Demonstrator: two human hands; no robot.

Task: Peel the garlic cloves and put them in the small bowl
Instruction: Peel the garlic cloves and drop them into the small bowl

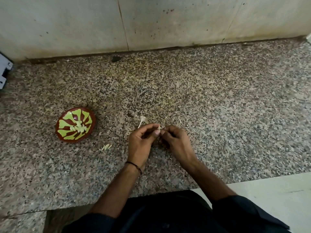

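My left hand and my right hand meet over the middle of the granite counter, fingertips together, both pinching one small garlic clove, which is mostly hidden by the fingers. The small bowl, brown with green leaf shapes, stands to the left of my hands and holds several pale peeled cloves. A few more pale cloves lie on the counter between the bowl and my left hand.
A scrap of garlic skin with a stem lies just beyond my left hand. The speckled counter runs back to a stained wall. A white object pokes in at the left edge. A white floor shows lower right.
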